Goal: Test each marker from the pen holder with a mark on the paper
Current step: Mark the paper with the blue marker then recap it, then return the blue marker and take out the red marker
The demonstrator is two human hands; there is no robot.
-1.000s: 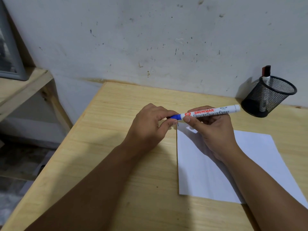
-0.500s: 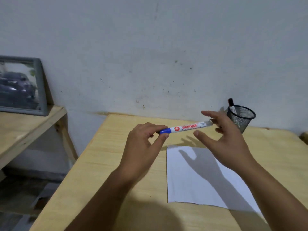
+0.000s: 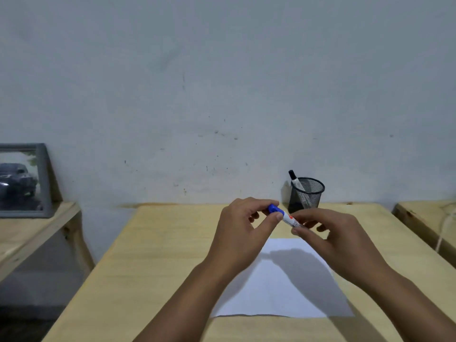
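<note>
Here, both hands hold one blue-capped marker point(image 3: 283, 215) in the air above the far edge of the paper point(image 3: 278, 287), which lies flat on the wooden counter point(image 3: 153, 255). The left hand point(image 3: 243, 233) pinches the blue cap end between thumb and fingers; the right hand point(image 3: 330, 233) has its grip curled round the white barrel. Behind them, near the wall, stands the black mesh pen holder point(image 3: 306, 195) with a black-capped marker point(image 3: 295, 180) leaning inside it. A framed picture point(image 3: 23, 180) rests on a side shelf.
</note>
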